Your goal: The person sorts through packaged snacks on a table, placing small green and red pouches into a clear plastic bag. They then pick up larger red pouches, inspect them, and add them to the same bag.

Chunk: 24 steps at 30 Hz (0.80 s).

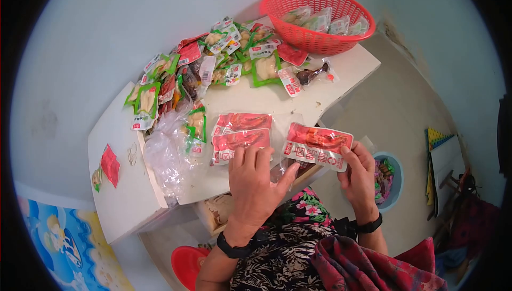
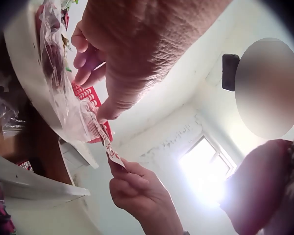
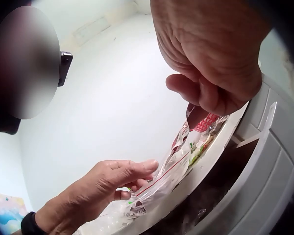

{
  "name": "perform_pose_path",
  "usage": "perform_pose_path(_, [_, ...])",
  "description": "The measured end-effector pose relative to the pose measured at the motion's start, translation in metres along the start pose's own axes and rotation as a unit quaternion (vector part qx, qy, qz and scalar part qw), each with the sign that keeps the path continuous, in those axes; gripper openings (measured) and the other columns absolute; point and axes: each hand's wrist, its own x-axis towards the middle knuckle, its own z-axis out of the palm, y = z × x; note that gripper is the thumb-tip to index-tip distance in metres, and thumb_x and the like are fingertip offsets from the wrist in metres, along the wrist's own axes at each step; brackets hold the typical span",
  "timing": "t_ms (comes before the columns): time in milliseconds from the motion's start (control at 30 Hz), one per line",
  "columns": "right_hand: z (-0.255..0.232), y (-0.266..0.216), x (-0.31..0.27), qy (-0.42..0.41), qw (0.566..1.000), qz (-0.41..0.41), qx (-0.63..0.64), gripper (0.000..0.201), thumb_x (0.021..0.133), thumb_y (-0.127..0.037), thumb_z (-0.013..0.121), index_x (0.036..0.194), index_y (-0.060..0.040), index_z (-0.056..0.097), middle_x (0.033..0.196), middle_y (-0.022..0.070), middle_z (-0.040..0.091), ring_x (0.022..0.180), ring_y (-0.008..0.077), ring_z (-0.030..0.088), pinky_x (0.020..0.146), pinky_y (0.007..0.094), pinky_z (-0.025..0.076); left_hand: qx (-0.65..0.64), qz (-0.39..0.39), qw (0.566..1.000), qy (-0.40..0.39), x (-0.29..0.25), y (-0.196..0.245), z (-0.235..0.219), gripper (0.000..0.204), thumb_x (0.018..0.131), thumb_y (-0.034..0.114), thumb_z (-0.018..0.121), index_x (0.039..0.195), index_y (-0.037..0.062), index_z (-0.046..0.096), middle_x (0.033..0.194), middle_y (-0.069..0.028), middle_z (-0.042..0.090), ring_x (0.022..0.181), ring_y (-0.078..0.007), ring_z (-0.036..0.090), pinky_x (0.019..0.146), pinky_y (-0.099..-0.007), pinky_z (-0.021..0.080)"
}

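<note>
My right hand (image 1: pixel 358 179) pinches the right end of a red-and-white sealed food packet (image 1: pixel 317 140), raised over the table's front edge. My left hand (image 1: pixel 256 184) reaches over two similar red packets (image 1: pixel 241 137) on the table, its thumb spread away from its fingers. In the left wrist view, the left thumb (image 2: pixel 110 110) is right at the near end of the raised packet. A clear plastic bag with a red zip line (image 3: pixel 161 174) lies beside the left hand in the right wrist view.
Several food packets (image 1: pixel 265 69) are heaped along the table's back. A red basket (image 1: pixel 320 45) holding packets stands at the back right. Crumpled clear plastic (image 1: pixel 168 152) lies left of the hands. An open drawer (image 1: pixel 213 213) sits below the table; a blue basin (image 1: pixel 397 184) stands on the floor.
</note>
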Motion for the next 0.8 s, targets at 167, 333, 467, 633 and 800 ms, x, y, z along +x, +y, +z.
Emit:
perform_pose_path(167, [-0.004, 0.002, -0.006, 0.007, 1.000, -0.014, -0.021, 0.018, 0.108, -0.018, 0.057, 0.106, -0.0024, 0.066, 0.074, -0.0008, 0.064, 0.040, 0.0035, 0.040, 0.037, 0.0206, 0.028, -0.010, 0.000, 0.998, -0.055, -0.012, -0.008, 0.013, 0.023, 0.083, 0.014, 0.081, 0.098, 0.0044, 0.065, 0.084, -0.0068, 0.060, 0.081, -0.0287, 0.057, 0.075, -0.0415, 0.047])
perform_pose_path(333, [-0.003, 0.002, -0.009, 0.022, 0.999, -0.028, -0.028, 0.017, 0.108, -0.017, 0.057, 0.108, -0.0020, 0.066, 0.079, 0.0000, 0.066, 0.041, 0.0033, 0.039, 0.037, 0.0202, 0.028, -0.051, -0.035, 0.998, -0.012, -0.007, -0.003, 0.015, 0.018, 0.083, 0.011, 0.078, 0.091, 0.0054, 0.064, 0.083, -0.0063, 0.061, 0.081, -0.0275, 0.057, 0.072, -0.0421, 0.047])
perform_pose_path(467, [-0.005, 0.002, -0.008, 0.024, 0.999, -0.032, 0.002, 0.018, 0.107, -0.017, 0.058, 0.108, -0.0013, 0.065, 0.079, -0.0001, 0.066, 0.041, 0.0033, 0.040, 0.037, 0.0202, 0.028, -0.034, -0.027, 0.998, -0.051, -0.006, 0.000, 0.013, 0.014, 0.083, 0.008, 0.076, 0.089, 0.0053, 0.064, 0.081, -0.0066, 0.061, 0.080, -0.0276, 0.058, 0.070, -0.0422, 0.047])
perform_pose_path(633, [-0.011, 0.009, -0.007, 0.012, 0.999, -0.021, 0.021, 0.018, 0.107, -0.018, 0.058, 0.109, -0.0010, 0.065, 0.080, 0.0003, 0.067, 0.042, 0.0032, 0.040, 0.037, 0.0201, 0.028, -0.056, -0.015, 0.998, -0.027, -0.009, 0.000, 0.022, 0.010, 0.084, 0.005, 0.073, 0.090, 0.0051, 0.065, 0.078, -0.0074, 0.060, 0.076, -0.0281, 0.058, 0.069, -0.0410, 0.047])
perform_pose_path(800, [0.001, 0.001, -0.006, -0.012, 1.000, -0.011, 0.004, 0.019, 0.107, -0.018, 0.058, 0.110, -0.0002, 0.065, 0.078, 0.0013, 0.067, 0.041, 0.0037, 0.042, 0.037, 0.0209, 0.028, -0.079, 0.020, 0.997, 0.007, 0.000, 0.012, 0.016, 0.011, 0.084, 0.000, 0.072, 0.091, 0.0038, 0.065, 0.080, -0.0090, 0.061, 0.075, -0.0301, 0.059, 0.067, -0.0424, 0.048])
